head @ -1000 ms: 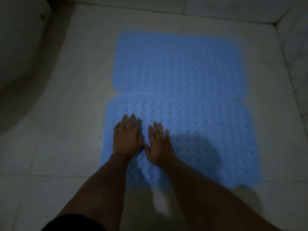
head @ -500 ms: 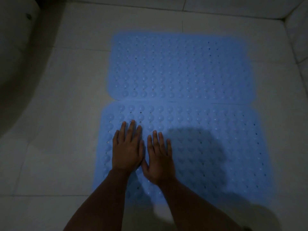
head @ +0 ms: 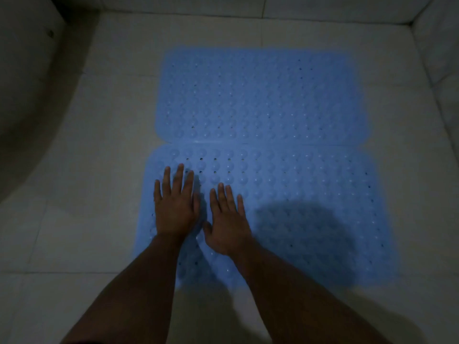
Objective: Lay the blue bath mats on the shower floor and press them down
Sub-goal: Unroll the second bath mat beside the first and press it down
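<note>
Two blue bath mats with bumps and small holes lie flat on the pale tiled shower floor (head: 74,219), long edges touching. The far mat (head: 260,95) is bare. On the left part of the near mat (head: 310,194) both my hands lie palm down with straight fingers. My left hand (head: 175,207) rests near the mat's left edge. My right hand (head: 227,219) lies just beside it, thumbs almost touching. A dark shadow covers the mat to the right of my right hand.
A dark curved shape (head: 29,95) fills the far left. Tiled walls (head: 442,45) rise at the back and right, close to the mats' right ends. The light is dim.
Both hands stay flat on the near mat's left part, fingers a little more spread now. The camera has shifted slightly, so the mats sit differently in view.
</note>
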`<state>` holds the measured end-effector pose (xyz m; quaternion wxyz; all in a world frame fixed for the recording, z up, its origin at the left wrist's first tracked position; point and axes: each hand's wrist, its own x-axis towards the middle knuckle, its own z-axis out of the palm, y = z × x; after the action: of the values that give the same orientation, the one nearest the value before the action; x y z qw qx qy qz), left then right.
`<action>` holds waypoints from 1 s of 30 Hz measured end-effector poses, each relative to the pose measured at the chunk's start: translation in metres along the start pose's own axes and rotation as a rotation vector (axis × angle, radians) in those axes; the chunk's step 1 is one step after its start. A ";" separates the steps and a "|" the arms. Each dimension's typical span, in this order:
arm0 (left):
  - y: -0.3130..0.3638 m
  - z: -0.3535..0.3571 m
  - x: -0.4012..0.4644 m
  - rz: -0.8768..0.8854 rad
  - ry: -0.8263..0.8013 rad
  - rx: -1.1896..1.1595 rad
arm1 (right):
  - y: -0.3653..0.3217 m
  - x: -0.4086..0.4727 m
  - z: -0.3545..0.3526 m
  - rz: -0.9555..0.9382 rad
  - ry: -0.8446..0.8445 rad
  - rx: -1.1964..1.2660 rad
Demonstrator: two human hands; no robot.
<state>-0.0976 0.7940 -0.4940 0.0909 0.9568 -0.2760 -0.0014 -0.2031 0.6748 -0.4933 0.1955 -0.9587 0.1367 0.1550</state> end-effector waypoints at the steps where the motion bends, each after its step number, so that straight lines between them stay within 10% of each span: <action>1: 0.001 -0.003 0.001 -0.023 0.013 -0.004 | 0.002 0.004 -0.012 -0.006 -0.055 0.060; 9: 0.060 -0.005 -0.002 0.007 -0.046 -0.065 | 0.076 0.033 -0.130 0.120 0.103 0.408; 25: 0.138 0.045 -0.030 0.214 -0.233 -0.024 | 0.161 0.014 -0.095 0.009 0.639 0.348; 30: 0.139 0.043 -0.027 0.184 -0.350 -0.095 | 0.165 0.004 -0.106 0.095 0.397 0.362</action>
<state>-0.1960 0.6849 -0.5130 0.0865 0.9073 -0.3736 -0.1725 -0.2266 0.4837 -0.4567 0.3257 -0.9123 0.2425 -0.0540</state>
